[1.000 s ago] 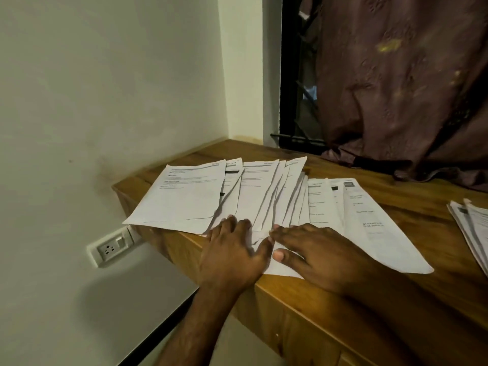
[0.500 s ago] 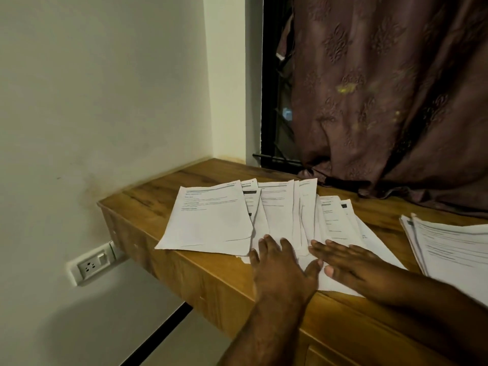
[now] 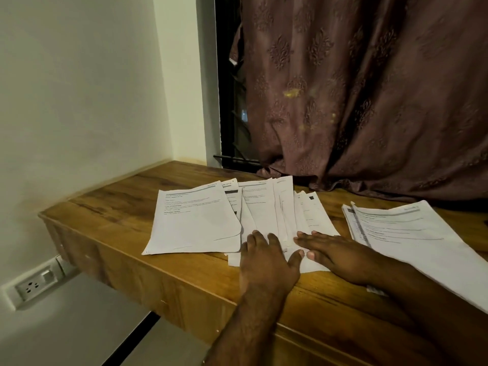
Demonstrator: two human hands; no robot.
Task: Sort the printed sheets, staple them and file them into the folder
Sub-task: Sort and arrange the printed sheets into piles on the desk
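While both hands lie flat on the paper, nothing on the desk (image 3: 126,207) is holding the sheets together: I can see no folder, tray or box, only loose pages on bare wood.

A fan of printed sheets (image 3: 261,207) is spread across the middle of the desk, overlapping one another. At its left end, one page (image 3: 195,220) lies on top, its lower right corner curling up. The near edges of the fanned pages run under the fingers of both hands. The left hand (image 3: 266,262) presses down with straight, slightly spread fingers, its fingertips on the lower part of the middle sheets. The right hand (image 3: 340,254) rests palm down just beside it, fingers straight and pointing left across the right end of the fan; the two thumbs nearly meet. Neither hand grips or pinches anything.

A second pile of sheets (image 3: 406,239) lies to the right, apart from the fan, with the right forearm crossing its near corner.

So I count two hands and two groups of paper; the fan shows roughly eight overlapping pages, though I cannot count them exactly.

Behind the desk hangs a brown patterned curtain (image 3: 369,96), and a wall socket (image 3: 37,283) sits below the desk on the left.
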